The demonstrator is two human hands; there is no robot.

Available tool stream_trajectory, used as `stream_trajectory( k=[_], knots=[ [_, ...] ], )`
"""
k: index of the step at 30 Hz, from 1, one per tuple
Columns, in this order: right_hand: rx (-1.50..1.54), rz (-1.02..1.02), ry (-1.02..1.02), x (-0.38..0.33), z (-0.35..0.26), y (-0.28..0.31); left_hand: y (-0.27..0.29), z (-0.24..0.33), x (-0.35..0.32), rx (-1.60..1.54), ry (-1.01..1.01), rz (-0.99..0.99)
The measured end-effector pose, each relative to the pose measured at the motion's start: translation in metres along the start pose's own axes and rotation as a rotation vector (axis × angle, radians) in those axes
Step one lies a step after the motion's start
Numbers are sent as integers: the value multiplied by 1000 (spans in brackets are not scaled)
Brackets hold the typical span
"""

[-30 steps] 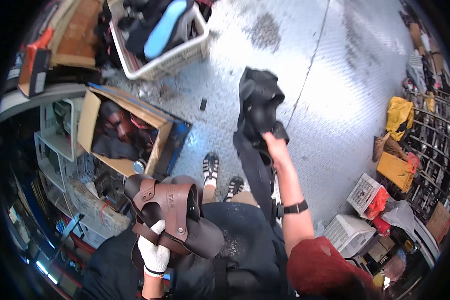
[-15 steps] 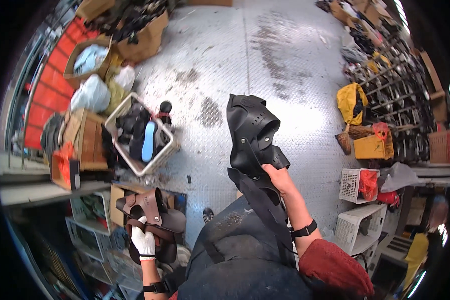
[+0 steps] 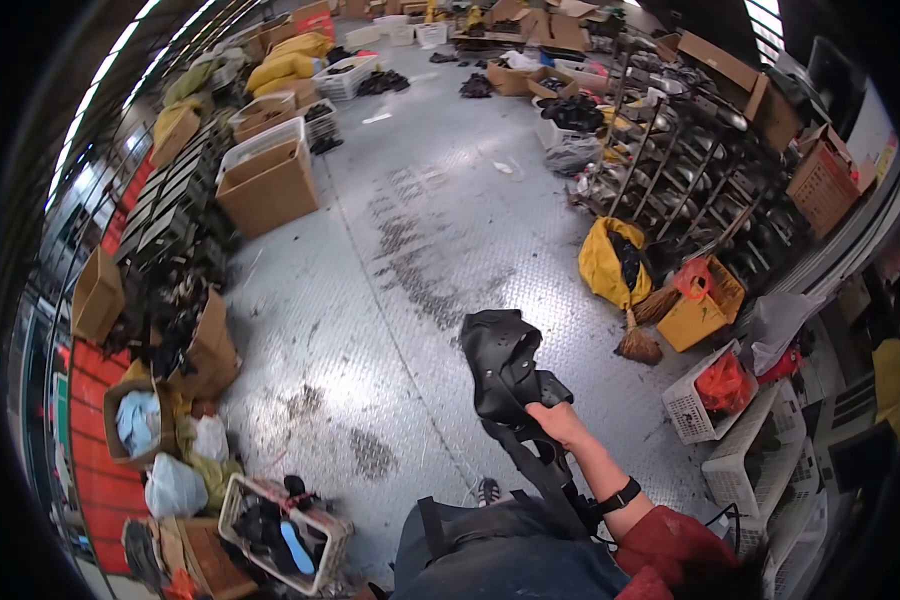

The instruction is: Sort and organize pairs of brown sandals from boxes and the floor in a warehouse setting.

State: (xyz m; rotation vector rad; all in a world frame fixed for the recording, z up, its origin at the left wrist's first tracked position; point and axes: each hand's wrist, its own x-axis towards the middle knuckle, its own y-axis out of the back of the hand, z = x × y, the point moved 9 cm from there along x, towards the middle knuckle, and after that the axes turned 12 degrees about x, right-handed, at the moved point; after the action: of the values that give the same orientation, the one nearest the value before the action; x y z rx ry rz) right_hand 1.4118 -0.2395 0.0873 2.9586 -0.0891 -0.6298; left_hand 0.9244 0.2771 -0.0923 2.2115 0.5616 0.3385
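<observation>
My right hand, bare, with a black band at the wrist, is closed around a bunch of black leather sandal uppers. They are held out in front of me over the floor, with round metal rivets on the upper piece. Loose black straps hang below my fingers toward my apron. How many pieces are in the bunch I cannot tell. My left hand is out of the picture.
Lower left stands a white crate holding dark pieces and a blue sole-shaped piece. Cardboard boxes line the left. On the right are metal racks, a yellow sack, a broom, a yellow bin and white crates.
The view has tilted up and turned right, showing more of the far floor. My gloved left hand, with its brown sandal upper, has left the picture. The right hand keeps its hold.
</observation>
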Motion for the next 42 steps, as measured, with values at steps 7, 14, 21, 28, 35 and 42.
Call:
stream_trajectory(
  k=[7,14,21,28,35,42],
  knots=[
    [139,268,-3,144,-46,59,-25,99,239,-327,12,-126],
    [176,461,178,267,-138,77,40,183,508,-616,8,-346],
    [381,599,-13,383,-183,105,249,274,782,-854,-33,-432],
    [300,683,-80,568,-192,157,325,385,926,-799,-60,-262],
    [281,630,-2,787,-292,194,320,476,1020,-667,-136,-320],
    [205,703,-5,949,-352,247,379,616,1154,-552,-194,-402]
  ],
)
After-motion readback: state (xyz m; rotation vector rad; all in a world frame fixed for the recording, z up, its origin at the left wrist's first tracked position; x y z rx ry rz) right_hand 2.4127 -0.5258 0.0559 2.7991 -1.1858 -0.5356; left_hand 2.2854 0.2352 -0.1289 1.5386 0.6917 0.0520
